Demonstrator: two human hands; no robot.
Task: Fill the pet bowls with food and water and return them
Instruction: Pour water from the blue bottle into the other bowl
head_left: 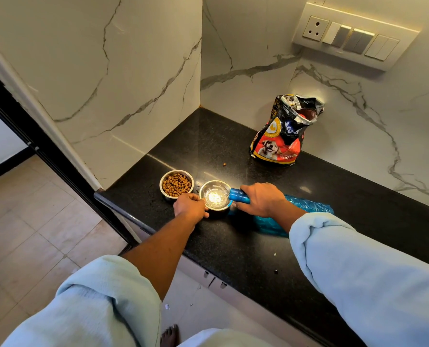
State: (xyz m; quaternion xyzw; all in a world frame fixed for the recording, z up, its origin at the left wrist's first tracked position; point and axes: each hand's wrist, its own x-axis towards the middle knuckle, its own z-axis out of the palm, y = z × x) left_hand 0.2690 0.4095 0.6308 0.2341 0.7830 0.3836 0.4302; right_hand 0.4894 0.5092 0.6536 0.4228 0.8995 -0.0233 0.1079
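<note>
Black speckled granite countertop (233,241) runs into a corner of white marble-look wall panels (138,71) with grey veins. There's a cream switchboard (353,37) up on the right-hand wall, one round-pin socket plus a row of rocker switches. Beige floor tiles (33,234) down on the left, and a dark door frame (46,151) runs beside the counter's end.

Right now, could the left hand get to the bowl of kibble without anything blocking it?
Probably yes. The left hand holds the rim of the water bowl, and the bowl of kibble stands just beside it on the black counter. Nothing lies between them, but the hand must first let go.
</note>
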